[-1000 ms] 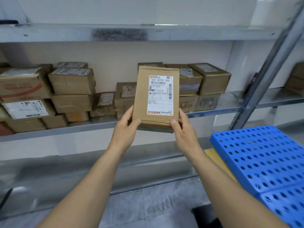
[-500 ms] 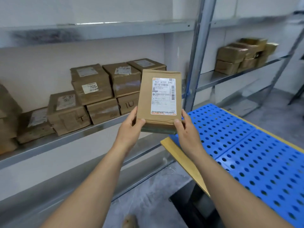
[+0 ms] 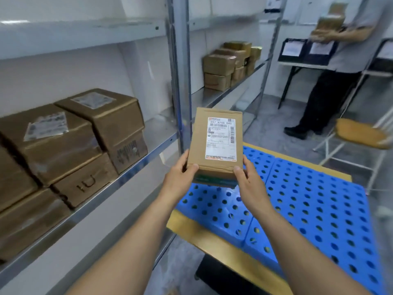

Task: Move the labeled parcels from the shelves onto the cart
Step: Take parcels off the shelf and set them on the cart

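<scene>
I hold a flat brown parcel (image 3: pixel 198 143) with a white shipping label upright in front of me. My left hand (image 3: pixel 180 177) grips its lower left corner and my right hand (image 3: pixel 247 179) grips its lower right corner. The parcel hangs above the near left part of the cart's blue perforated deck (image 3: pixel 308 209), which lies on a yellow board. More labeled brown parcels (image 3: pixel 70 145) are stacked on the metal shelf (image 3: pixel 131 177) at my left, and another stack (image 3: pixel 229 64) sits on the farther shelf bay.
A grey shelf upright (image 3: pixel 178 81) stands just behind the parcel. Another person (image 3: pixel 340 67) stands at the back right holding boxes, beside a table. A folding chair (image 3: pixel 357 137) with a tan seat is to the right of the cart.
My view has swung to the right, away from the shelf. The parcel, still in both hands, now hangs over the blue cart deck. The other person and the chair have come into view.
</scene>
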`<action>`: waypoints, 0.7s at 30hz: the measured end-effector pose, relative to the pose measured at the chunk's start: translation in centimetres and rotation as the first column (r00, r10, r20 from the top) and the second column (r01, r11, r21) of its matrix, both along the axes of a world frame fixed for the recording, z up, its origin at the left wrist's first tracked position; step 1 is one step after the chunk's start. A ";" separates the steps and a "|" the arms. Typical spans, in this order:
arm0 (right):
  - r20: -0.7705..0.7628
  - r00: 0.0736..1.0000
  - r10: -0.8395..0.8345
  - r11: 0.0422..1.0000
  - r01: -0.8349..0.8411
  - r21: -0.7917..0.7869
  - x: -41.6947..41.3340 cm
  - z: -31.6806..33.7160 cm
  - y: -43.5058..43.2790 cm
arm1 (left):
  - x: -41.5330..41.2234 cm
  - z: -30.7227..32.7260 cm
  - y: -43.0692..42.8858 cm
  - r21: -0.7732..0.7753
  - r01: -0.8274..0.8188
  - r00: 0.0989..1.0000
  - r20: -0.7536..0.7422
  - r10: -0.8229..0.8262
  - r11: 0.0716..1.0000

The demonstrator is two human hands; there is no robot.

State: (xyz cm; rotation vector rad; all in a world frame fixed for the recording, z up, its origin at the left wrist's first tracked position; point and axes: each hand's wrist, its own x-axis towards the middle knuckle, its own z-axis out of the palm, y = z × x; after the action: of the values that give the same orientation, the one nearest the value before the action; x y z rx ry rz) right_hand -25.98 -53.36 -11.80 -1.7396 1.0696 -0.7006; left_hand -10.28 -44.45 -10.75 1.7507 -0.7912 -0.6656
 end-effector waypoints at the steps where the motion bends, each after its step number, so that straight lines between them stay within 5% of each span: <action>1: -0.011 0.999 -0.032 0.999 0.032 0.005 0.5 -0.2 -0.6 | 0.8 -0.3 -1.1 0.008 0.037 0.999 -0.012 -0.037 0.999; 21: -0.190 0.925 -0.330 0.918 0.362 0.165 11.4 -6.6 -5.7 | 13.9 -7.1 -11.9 0.226 0.486 0.874 -0.151 -0.463 0.844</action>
State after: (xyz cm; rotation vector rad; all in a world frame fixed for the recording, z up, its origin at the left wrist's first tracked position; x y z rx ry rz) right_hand -14.59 -59.04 -18.36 -1.4664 1.5312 -0.6519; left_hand 3.63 -56.35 -17.89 1.7462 -1.1330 -1.2221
